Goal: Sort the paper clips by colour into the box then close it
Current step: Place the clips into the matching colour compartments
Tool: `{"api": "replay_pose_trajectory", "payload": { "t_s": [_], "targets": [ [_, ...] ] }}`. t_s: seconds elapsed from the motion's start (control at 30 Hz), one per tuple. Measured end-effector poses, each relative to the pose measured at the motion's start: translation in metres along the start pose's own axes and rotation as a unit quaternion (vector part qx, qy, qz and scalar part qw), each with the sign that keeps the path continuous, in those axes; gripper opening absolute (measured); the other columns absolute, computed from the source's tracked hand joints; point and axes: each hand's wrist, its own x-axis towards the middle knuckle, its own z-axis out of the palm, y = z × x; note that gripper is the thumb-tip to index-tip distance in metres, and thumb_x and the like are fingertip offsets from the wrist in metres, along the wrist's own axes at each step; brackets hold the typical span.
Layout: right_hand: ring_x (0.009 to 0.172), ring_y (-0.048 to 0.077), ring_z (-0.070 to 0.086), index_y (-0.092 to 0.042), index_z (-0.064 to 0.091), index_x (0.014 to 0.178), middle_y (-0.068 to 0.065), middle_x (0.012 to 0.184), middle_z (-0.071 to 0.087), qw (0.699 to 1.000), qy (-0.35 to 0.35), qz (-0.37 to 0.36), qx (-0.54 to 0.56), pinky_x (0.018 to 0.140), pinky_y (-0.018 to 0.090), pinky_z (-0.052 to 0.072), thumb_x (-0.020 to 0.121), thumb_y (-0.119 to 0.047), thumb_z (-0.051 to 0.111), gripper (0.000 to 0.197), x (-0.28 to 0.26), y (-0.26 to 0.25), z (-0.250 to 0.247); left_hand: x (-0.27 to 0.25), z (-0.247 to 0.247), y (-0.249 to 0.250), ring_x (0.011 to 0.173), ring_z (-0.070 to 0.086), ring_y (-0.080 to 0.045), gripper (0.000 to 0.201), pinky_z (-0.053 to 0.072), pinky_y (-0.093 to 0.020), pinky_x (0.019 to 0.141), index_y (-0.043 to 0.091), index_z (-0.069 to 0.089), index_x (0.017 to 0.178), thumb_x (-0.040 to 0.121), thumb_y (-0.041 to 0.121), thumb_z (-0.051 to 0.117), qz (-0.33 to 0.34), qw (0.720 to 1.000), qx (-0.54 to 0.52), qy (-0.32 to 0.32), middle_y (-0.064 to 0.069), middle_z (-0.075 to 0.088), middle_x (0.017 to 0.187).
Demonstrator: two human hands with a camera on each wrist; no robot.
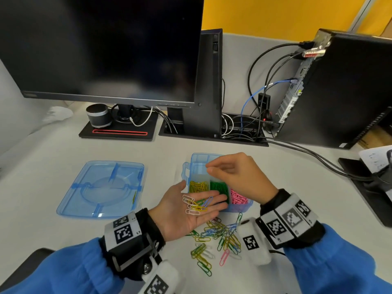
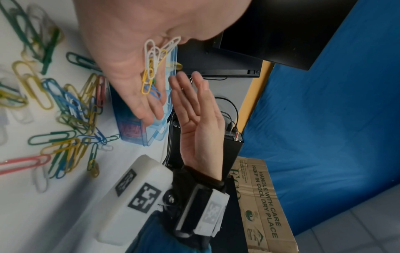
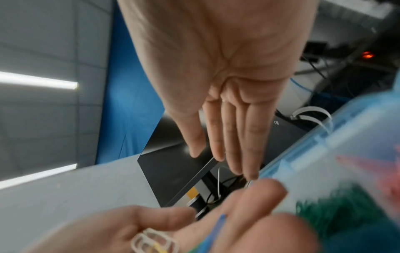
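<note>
Roughly halfway I'd say: yellow, green and pink sections of the box (image 1: 244, 207) are filling, but the flat-open left hand (image 1: 186, 211) cups a few clips (image 1: 196, 204), the right hand (image 1: 235, 172) hovers loose-fingered and empty, a pile (image 1: 218, 236) waits, and the lid (image 1: 101, 187) is off.

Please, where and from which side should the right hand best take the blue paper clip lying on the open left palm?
Pinch the blue paper clip at its rounded far end, coming from above. It lies flat across the fingers of the left hand, partly over the other clips, so that end is probably freest. The right hand hovers just above.
</note>
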Motion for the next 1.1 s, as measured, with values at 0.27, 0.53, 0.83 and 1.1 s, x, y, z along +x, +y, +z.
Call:
{"api": "replay_pose_trajectory", "payload": {
  "t_s": [0.27,0.53,0.83,1.1],
  "targets": [
    [0.091,0.007,0.060,-0.024,0.077,0.092,-0.011,0.099,0.061,0.978,-0.058,-0.156,-0.127,0.076,0.016,0.047,0.080,-0.021,0.076,0.013,-0.031,-0.006,0.001,-0.006,0.005,0.007,0.127,0.048,-0.034,0.094,0.037,-0.041,0.109,-0.011,0.052,0.129,0.091,0.070,0.024,0.028,0.992,-0.071,-0.096,-0.028,0.048,0.138],
    [0.089,0.010,0.058,-0.023,0.070,0.080,-0.009,0.095,0.057,0.976,-0.067,-0.161,-0.130,0.079,0.020,0.047,0.080,-0.017,0.074,0.008,-0.035,-0.005,0.006,-0.011,0.012,0.005,0.118,0.053,-0.034,0.091,0.042,-0.037,0.100,-0.013,0.050,0.130,0.092,0.067,0.026,0.029,0.990,-0.081,-0.114,-0.024,0.042,0.144],
    [0.063,0.005,0.055,-0.014,0.064,0.080,-0.016,0.069,0.058,0.987,-0.061,-0.117,-0.092,0.057,0.013,0.041,0.087,-0.012,0.068,0.008,-0.033,-0.008,0.002,-0.004,0.008,0.000,0.106,0.062,-0.028,0.049,0.047,-0.039,0.100,-0.007,0.069,0.104,0.099,0.030,0.038,0.048,0.997,-0.033,-0.043,-0.021,0.062,0.123],
    [0.054,0.001,0.048,-0.015,0.062,0.078,-0.009,0.063,0.055,0.990,-0.080,-0.049,-0.102,0.055,0.013,0.036,0.092,-0.019,0.061,0.015,-0.031,0.002,-0.001,-0.005,0.006,0.003,0.105,0.067,-0.027,0.040,0.051,-0.033,0.093,0.003,0.064,0.120,0.099,0.032,0.046,0.064,0.988,0.134,0.027,-0.014,0.068,0.118]
  ]
}}
